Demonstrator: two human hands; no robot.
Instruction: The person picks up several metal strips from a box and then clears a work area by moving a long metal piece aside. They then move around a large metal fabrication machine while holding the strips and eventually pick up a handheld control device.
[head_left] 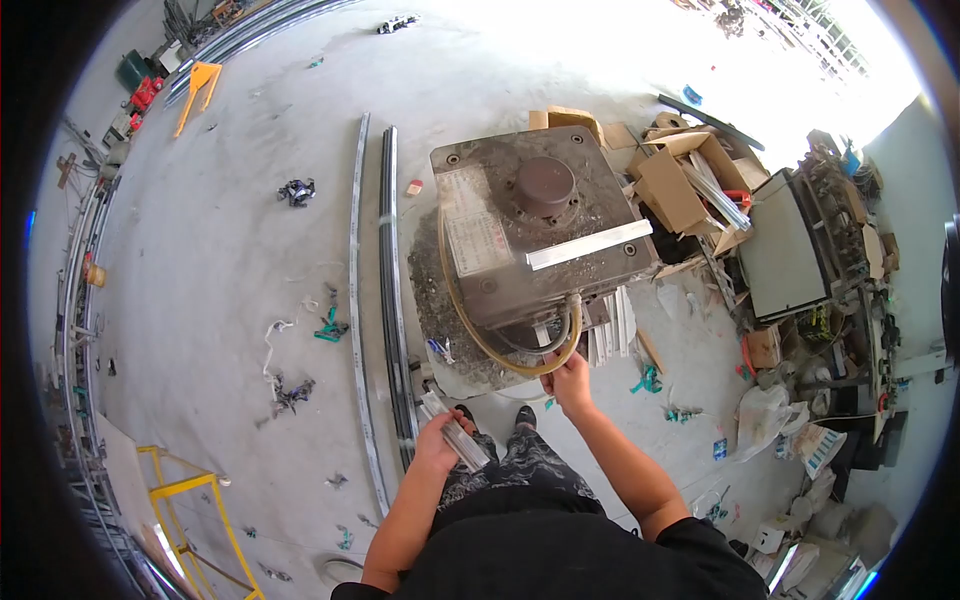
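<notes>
My left hand [437,443] is closed around several short silver metal profiles [463,440], held low in front of my left leg. My right hand [569,384] reaches to the near side of a grimy grey-brown machine [500,280], just by a yellowish hose [497,357] that loops down its front. Its fingers look pinched together, but the hose partly hides them, and what they hold cannot be made out. A pale metal piece [543,337] shows under the machine's edge above those fingers. On the machine top, beside its round brown cap [545,187], lies a white metal strip [588,245].
More short profiles [612,330] lie at the machine's right. Long metal bars [390,300] run along the floor at its left. Cardboard boxes [672,190] of scrap stand at the far right. Green clips [330,325] are scattered about, and a yellow frame [190,490] stands lower left.
</notes>
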